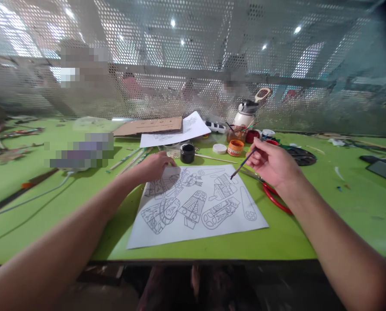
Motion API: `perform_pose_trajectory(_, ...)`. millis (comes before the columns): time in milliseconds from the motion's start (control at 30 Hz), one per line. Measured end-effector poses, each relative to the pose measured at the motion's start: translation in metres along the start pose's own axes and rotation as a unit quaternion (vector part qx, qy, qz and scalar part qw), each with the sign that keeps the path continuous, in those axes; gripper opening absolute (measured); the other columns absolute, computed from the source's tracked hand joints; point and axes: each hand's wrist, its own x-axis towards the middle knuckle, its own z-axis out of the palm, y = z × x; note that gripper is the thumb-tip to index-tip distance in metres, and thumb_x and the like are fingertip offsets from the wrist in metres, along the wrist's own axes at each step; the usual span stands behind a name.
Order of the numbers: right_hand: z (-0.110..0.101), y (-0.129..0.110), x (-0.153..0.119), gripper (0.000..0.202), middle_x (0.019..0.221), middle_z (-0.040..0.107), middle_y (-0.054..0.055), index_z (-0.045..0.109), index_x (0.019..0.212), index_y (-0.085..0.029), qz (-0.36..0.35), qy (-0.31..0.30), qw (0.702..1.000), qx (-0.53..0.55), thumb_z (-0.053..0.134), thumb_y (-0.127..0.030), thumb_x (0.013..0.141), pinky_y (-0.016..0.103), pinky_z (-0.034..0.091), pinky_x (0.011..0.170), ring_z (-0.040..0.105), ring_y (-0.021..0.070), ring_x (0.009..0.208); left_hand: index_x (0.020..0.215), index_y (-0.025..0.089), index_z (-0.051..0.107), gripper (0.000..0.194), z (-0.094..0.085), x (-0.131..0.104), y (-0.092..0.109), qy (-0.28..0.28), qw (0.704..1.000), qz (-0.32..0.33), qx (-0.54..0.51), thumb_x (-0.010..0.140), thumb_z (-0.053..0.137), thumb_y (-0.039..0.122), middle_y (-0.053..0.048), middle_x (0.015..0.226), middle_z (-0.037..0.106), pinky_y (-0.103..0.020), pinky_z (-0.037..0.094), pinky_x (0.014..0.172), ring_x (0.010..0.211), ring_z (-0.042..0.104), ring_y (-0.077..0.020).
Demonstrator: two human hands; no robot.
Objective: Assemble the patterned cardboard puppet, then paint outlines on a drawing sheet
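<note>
A white sheet of paper (197, 239) printed with black outlined shapes lies on the green table in front of me. My left hand (157, 166) rests at the sheet's upper left edge, fingers partly spread and nothing gripped. In my right hand (273, 162) is a thin dark paintbrush (244, 161), its tip pointing down at the shapes on the upper right of the sheet. I cannot tell whether the tip touches the paper. Red-handled scissors (275, 201) lie under and beside my right hand. An open jar of black paint (187, 153) stands just beyond the sheet.
Behind the sheet are an orange paint jar (235, 147), a white lid (219, 149), a bottle (245, 113), and cardboard (147, 125) over papers. A dark palette (299, 156) lies right. Left, a cable (33, 201) crosses the green table (351, 233). A perforated metal screen (186, 86) stands behind.
</note>
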Motion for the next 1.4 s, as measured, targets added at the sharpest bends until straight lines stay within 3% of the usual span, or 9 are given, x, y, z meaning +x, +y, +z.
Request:
perform_pose_trajectory(433, -0.002, 0.009, -0.003, 0.021, 0.048, 0.043, -0.004, 0.057, 0.063, -0.021, 0.014, -0.042, 0.998, -0.038, 0.065, -0.025, 0.082, 0.022, 0.042, 0.048, 0.041, 0.0072, 0.045, 0.104, 0.023, 0.068, 0.036, -0.003, -0.004, -0.001, -0.014, 0.999, -0.032, -0.004, 0.084, 0.039, 0.012, -0.009, 0.101, 0.057, -0.027, 0.040, 0.071, 0.083, 0.054, -0.0170)
perform_pose_trajectory(733, -0.001, 0.006, -0.003, 0.021, 0.047, 0.043, -0.004, 0.058, 0.063, -0.021, 0.007, -0.034, 0.998, -0.043, 0.063, -0.025, 0.083, 0.023, 0.043, 0.048, 0.042, 0.0077, 0.045, 0.106, 0.024, 0.067, 0.039, -0.007, -0.004, 0.002, -0.034, 0.998, -0.048, -0.004, 0.085, 0.038, 0.010, -0.009, 0.102, 0.057, -0.028, 0.039, 0.071, 0.085, 0.054, -0.0181)
perform_pose_trajectory(1400, -0.010, 0.008, 0.003, 0.017, 0.050, 0.048, -0.002, 0.064, 0.069, -0.019, -0.025, -0.043, 0.996, -0.069, 0.066, -0.032, 0.080, 0.024, 0.045, 0.053, 0.046, 0.0093, 0.049, 0.103, 0.021, 0.070, 0.040, -0.011, -0.006, -0.005, -0.014, 1.000, -0.019, -0.008, 0.084, 0.038, 0.006, -0.007, 0.094, 0.056, -0.026, 0.035, 0.074, 0.079, 0.049, -0.0153)
